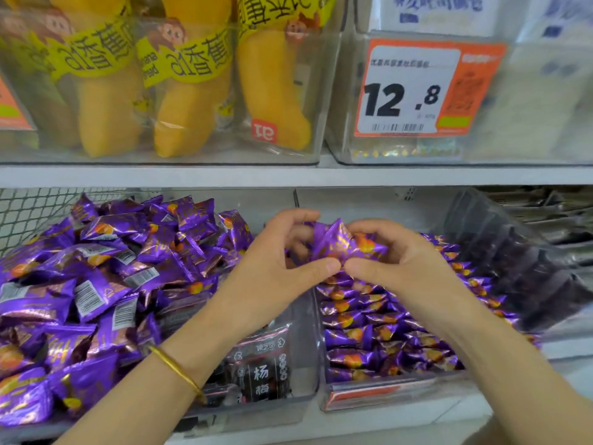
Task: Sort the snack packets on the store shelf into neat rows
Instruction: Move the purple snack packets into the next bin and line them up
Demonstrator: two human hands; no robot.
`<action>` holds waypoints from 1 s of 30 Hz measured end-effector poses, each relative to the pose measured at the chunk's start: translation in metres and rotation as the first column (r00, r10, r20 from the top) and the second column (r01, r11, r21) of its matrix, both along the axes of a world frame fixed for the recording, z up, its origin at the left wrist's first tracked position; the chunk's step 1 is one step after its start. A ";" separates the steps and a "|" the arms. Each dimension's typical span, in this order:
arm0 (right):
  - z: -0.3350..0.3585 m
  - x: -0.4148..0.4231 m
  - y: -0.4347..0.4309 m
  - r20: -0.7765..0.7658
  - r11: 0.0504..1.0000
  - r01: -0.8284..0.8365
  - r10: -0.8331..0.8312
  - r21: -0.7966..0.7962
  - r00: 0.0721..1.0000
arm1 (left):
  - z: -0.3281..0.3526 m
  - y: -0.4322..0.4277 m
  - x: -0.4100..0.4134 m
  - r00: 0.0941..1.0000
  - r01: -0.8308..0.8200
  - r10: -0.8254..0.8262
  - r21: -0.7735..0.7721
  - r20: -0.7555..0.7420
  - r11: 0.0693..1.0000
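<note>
Both hands meet over the lower shelf and hold a small bunch of purple snack packets [340, 244]. My left hand [279, 255] pinches the bunch from the left, thumb underneath. My right hand [398, 255] grips it from the right. Below them a clear bin [385, 391] holds purple packets [369, 335] lined up in rows. To the left lies a loose heap of the same purple packets [106, 274], lying at all angles, some showing barcodes.
A dark packet [260, 364] with white characters stands in the clear bin under my left forearm. The upper shelf carries yellow banana-bread packs [179, 85] in a clear box and a 12.8 price tag [414, 91]. Wire mesh [35, 207] backs the heap at left.
</note>
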State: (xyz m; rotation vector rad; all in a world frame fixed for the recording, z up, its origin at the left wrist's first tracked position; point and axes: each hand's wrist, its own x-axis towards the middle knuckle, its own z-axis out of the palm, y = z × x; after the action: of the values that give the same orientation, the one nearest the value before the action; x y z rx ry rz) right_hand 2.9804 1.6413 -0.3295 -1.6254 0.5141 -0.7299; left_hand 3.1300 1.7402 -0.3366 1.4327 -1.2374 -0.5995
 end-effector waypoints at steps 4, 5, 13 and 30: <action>-0.007 -0.016 -0.075 -0.186 0.968 0.230 -0.246 -0.104 0.951 | -0.013 -0.011 0.003 0.942 -0.115 0.089 0.063 0.322 0.991; -0.014 -0.016 -0.093 -0.246 0.956 0.251 -0.283 -0.153 0.927 | -0.016 -0.011 0.003 0.945 -0.116 0.092 0.058 0.314 0.992; -0.062 0.036 -0.150 -0.434 0.936 0.154 -0.287 -0.316 0.854 | -0.029 -0.015 0.005 0.983 -0.067 0.067 -0.009 0.170 0.998; -0.083 0.050 -0.134 -0.440 0.779 0.114 -0.461 -0.617 0.771 | -0.027 -0.014 0.011 0.992 -0.123 0.122 0.016 0.037 0.992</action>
State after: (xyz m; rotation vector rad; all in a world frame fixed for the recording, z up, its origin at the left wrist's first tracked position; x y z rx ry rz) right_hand 3.0306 1.5069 -0.4125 -2.3847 1.1039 -0.6478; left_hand 3.1407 1.7258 -0.3633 1.5291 -1.1648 -0.5045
